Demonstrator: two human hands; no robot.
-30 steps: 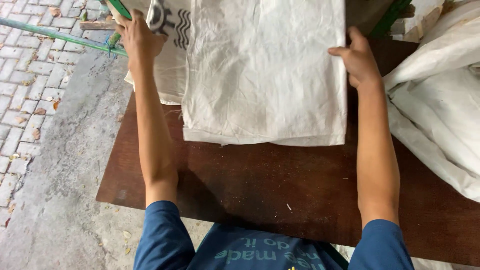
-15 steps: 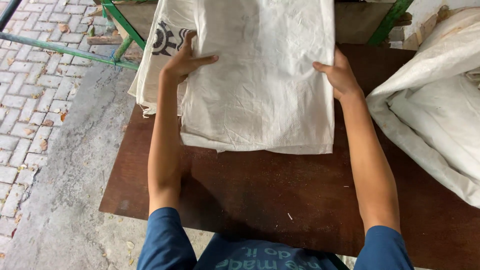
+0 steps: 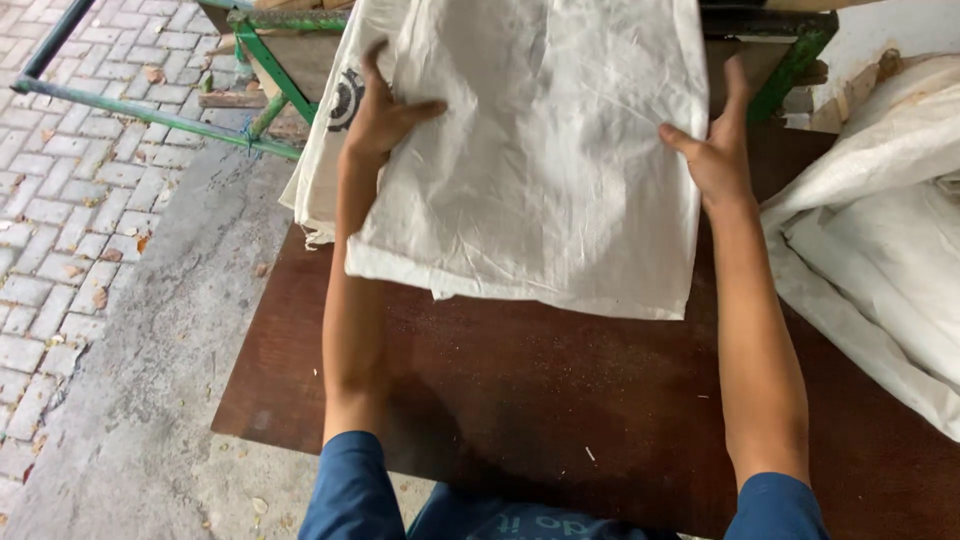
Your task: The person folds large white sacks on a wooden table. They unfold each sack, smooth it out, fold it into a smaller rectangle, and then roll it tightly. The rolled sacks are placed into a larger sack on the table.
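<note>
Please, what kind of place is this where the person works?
Probably an outdoor work yard or simple workshop. The floor is paving bricks and bare concrete, a green metal frame stands behind, and white woven sacks lie stacked on a brown board table, with more sacks alongside.

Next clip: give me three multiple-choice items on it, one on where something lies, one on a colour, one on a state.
1. Where does the heap of other white sacks lie?
A. on the board's right side
B. on the paving
C. under the board

2. What colour is the metal frame behind the board?
A. red
B. green
C. yellow

3. How do the hands meet the folded white sack?
A. both clear of it
B. one fist gripping it
C. left hand spread on top, right hand flat against its right edge

Answers: 1 A, they cover the brown board at the right; 2 B, its bars are green; 3 C, both palms are open.
</note>
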